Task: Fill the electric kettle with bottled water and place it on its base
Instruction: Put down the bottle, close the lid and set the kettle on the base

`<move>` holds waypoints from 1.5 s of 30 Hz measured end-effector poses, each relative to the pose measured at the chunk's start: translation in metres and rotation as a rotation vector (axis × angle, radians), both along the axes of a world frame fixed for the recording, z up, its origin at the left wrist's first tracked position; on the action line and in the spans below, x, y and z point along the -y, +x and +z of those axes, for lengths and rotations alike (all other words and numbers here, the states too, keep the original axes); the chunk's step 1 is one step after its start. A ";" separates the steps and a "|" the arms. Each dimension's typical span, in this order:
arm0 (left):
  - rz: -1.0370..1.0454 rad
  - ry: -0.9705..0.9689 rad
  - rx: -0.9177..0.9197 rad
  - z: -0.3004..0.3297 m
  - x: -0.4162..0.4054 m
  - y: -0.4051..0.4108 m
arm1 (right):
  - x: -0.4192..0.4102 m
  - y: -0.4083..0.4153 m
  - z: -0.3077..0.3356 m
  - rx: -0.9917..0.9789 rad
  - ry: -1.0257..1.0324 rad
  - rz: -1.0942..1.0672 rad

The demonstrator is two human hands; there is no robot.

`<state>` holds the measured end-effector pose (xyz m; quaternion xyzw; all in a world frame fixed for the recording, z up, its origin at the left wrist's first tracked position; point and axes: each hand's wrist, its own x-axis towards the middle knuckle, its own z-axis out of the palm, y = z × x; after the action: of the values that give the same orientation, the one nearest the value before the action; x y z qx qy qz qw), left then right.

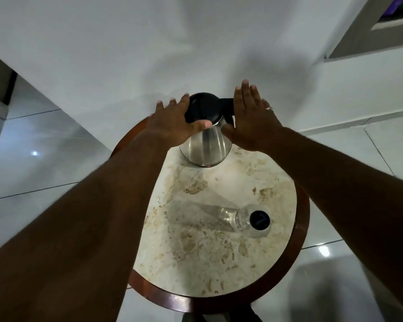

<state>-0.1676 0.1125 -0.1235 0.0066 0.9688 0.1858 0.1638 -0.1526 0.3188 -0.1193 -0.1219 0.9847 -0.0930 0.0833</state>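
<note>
A steel electric kettle (206, 147) with a black lid (203, 108) and black handle stands at the far side of a small round table (219, 252). My left hand (172, 123) lies against the lid's left side, fingers spread, thumb on the lid's front rim. My right hand (251, 119) is flat and open beside the handle on the right, thumb near the kettle's body. A clear water bottle (249, 223) with a dark cap stands nearer to me on the right of the table top. The kettle's base is hidden under the kettle.
The table top is beige marble with a dark wooden rim (300, 231). A white wall (149, 54) rises right behind the kettle. Glossy grey floor tiles (44, 159) surround the table on both sides.
</note>
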 end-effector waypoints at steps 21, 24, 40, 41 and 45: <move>-0.024 0.065 -0.030 0.000 0.001 -0.014 | 0.002 -0.012 -0.007 -0.013 -0.057 -0.003; -0.007 0.069 -0.045 0.001 0.001 -0.018 | 0.002 -0.018 -0.007 -0.015 -0.062 -0.009; 0.031 0.007 -0.024 0.002 0.002 -0.032 | 0.003 -0.034 -0.014 -0.021 -0.147 -0.035; 0.033 0.007 -0.017 0.002 0.003 -0.032 | 0.003 -0.035 -0.014 -0.025 -0.154 -0.032; 0.029 -0.001 -0.009 0.002 0.003 -0.034 | 0.003 -0.034 -0.016 -0.045 -0.172 -0.032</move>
<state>-0.2016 0.1097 -0.1215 -0.0065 0.9696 0.1876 0.1569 -0.1865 0.3158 -0.1349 -0.1149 0.9765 -0.1757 0.0491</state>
